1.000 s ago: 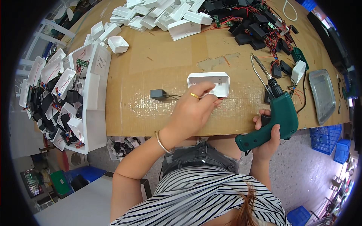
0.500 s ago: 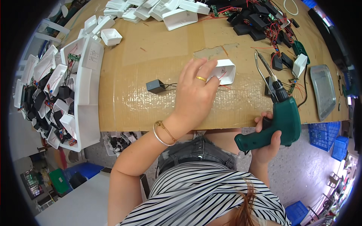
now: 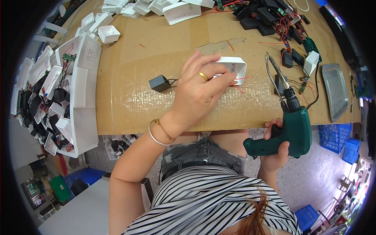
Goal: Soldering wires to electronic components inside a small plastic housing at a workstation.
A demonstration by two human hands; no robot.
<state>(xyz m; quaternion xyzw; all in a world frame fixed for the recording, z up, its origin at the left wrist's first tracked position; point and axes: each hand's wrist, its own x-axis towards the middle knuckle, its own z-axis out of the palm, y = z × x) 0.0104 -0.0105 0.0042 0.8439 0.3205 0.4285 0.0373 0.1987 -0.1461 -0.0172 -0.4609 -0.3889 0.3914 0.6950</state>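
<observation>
My left hand point(image 3: 201, 80) bends over a small white plastic case point(image 3: 241, 67) lying on the cardboard. Its fingers close on the near side of the case, with one fingertip inside the opening; the thumb is hidden. Thin red wires point(image 3: 239, 88) stick out by the fingertips. Dark leads run from under the hand to a black block point(image 3: 159, 83) on its left. In my right hand point(image 3: 277, 147) is a green soldering gun point(image 3: 298, 131), held by its grip at the table's front edge. Its metal tip and a curved feed tube point away from me, apart from the case.
A large white bin point(image 3: 84, 109) full of cases, black blocks and wired circuit boards stands at the left. White cases point(image 3: 182, 15) lie along the far side. Black blocks with red wires point(image 3: 266, 17) pile up far right. A metal tray point(image 3: 335, 92) sits at the right edge.
My left fingers have shifted further over the white case, and the red wires now stick out to the right. The soldering gun stays nearly where it was. The whole view has shifted slightly.
</observation>
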